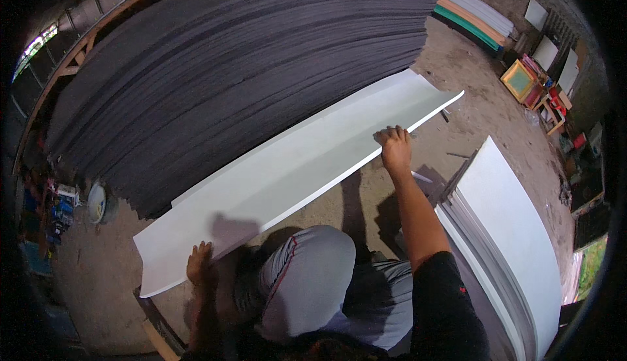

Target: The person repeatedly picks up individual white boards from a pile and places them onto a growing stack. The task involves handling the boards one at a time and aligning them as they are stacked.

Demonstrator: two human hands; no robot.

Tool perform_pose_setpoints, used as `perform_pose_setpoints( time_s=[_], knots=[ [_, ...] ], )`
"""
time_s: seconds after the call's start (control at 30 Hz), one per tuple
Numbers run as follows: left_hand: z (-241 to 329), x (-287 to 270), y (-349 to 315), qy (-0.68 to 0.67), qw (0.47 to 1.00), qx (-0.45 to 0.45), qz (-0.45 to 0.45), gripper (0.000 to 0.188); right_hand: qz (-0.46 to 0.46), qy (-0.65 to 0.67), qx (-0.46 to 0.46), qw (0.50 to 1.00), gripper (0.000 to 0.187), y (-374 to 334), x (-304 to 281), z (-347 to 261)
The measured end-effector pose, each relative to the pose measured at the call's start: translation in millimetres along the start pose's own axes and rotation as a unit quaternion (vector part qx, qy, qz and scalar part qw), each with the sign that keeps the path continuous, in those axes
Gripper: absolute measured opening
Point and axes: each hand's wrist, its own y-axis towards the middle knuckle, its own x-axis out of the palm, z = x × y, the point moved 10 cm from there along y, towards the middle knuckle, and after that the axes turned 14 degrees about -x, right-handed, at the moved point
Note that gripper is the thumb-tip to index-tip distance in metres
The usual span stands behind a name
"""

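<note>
A long white sheet, apparently foam, (294, 168) stretches diagonally in front of me, its near edge raised and curved and its far side against a tall dark stack. My left hand (199, 264) grips the near edge close to the sheet's left end, fingers over the top. Farther along, toward the right end, my right hand (396, 149) is closed over the same edge, arm stretched out. Both thumbs are hidden. My knees, in grey trousers (313, 269), are bent just below the sheet.
The tall stack of dark grey sheets (248, 67) fills the far left. At right lies a pile of white sheets (509, 230). Coloured sheets (473, 18) are stacked at the back. A yellow-framed panel (518, 80) leans near clutter by the right wall. A white bucket (96, 203) stands at left.
</note>
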Motion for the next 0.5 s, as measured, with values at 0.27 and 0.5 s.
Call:
perform_pose_setpoints(
  time_s=[0.27,0.5],
  knots=[
    [91.2,155.4,50.3,0.003,0.993,-0.016,-0.113,0.055,0.065,0.360,0.205,0.908,0.079,-60.9,265.2,33.9],
    [126.2,167.4,60.4,-0.023,0.996,0.020,-0.088,0.067,0.064,0.584,0.232,0.775,0.121,-79.1,278.0,-115.3]
  ],
)
